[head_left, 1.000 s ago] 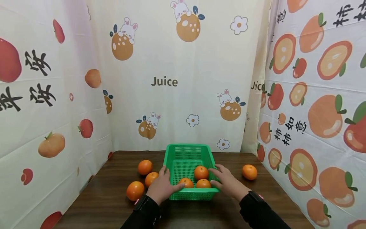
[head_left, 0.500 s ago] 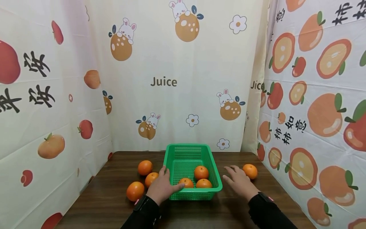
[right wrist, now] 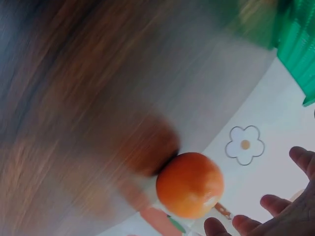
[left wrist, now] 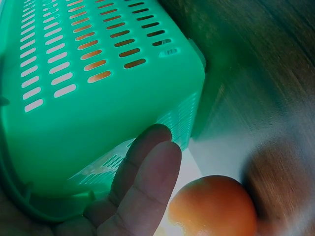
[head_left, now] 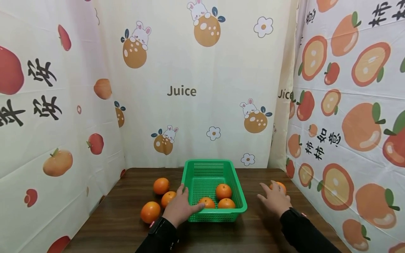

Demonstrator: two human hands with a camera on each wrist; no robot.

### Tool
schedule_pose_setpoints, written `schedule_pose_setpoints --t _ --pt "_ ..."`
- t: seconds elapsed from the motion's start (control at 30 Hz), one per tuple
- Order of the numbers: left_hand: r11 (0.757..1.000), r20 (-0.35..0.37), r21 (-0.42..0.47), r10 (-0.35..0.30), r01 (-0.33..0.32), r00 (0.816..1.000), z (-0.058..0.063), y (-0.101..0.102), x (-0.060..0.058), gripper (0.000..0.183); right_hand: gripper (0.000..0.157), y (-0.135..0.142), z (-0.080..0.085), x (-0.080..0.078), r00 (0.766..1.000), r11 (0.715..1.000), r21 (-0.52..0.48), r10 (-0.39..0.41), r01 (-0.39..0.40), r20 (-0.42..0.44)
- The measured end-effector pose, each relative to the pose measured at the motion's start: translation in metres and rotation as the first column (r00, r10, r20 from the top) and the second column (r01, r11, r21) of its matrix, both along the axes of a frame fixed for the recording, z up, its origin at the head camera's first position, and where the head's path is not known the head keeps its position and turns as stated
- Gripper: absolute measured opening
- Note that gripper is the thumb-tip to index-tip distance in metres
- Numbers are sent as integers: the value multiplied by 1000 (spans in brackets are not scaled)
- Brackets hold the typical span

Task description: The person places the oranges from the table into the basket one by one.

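Observation:
My left hand point(head_left: 179, 208) holds the near left corner of a green plastic basket point(head_left: 215, 215), thumb over the rim. In the left wrist view two straight fingers point(left wrist: 152, 184) lie along the basket's outer wall point(left wrist: 113, 105). Inside the basket are three oranges point(head_left: 223, 192). At the right, my right hand point(head_left: 276, 201) reaches over a lone orange point(head_left: 282, 188), partly covering it in the head view. The right wrist view shows this orange point(right wrist: 190, 185) on the table, with the spread fingertips point(right wrist: 274, 203) beside it and nothing gripped.
Left of the basket, three more oranges point(head_left: 150, 212) lie on the dark wooden table point(head_left: 117, 225), one point(head_left: 168, 199) close to my left hand. Printed curtains point(head_left: 202, 116) enclose the table at the back and both sides.
My right hand has left the basket's right side and moved right to the lone orange. My left hand stays on the basket, which has not moved.

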State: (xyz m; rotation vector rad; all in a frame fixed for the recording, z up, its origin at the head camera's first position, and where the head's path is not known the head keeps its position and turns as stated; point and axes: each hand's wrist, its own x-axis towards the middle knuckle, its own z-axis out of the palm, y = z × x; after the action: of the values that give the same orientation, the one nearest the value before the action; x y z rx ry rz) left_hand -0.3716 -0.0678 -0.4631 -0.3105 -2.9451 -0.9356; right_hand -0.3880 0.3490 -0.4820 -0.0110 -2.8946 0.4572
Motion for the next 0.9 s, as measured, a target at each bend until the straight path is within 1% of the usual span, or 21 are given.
schedule_pose_setpoints --t 0.1,0.23,0.37,0.53,0.73,0.83,0.9 --pt "1000 1 -2 1 -1 1000 -1 0 -1 113 72 8 -1 -7 1000 1000 4 -8 8 -13" --pt "1000 -9 -8 5 -5 1000 -2 0 -2 113 73 15 4 -17 1000 1000 3 -29 29 -12" --pt "1000 -11 -12 9 -9 1000 -4 0 -5 114 76 23 14 -23 999 999 5 -51 51 13" --pt "1000 -5 3 -8 8 1000 -2 1 -3 113 82 36 22 -28 996 998 -25 -63 65 60" --pt "1000 -3 5 -20 20 1000 -2 3 -2 113 90 57 15 -43 991 997 -32 -67 71 118" --pt "1000 -4 4 -20 20 1000 -3 4 -2 113 89 63 11 -49 988 998 -10 -66 68 143" --pt "1000 -6 4 -16 17 1000 -4 4 -2 112 86 63 10 -51 987 999 11 -53 52 154"
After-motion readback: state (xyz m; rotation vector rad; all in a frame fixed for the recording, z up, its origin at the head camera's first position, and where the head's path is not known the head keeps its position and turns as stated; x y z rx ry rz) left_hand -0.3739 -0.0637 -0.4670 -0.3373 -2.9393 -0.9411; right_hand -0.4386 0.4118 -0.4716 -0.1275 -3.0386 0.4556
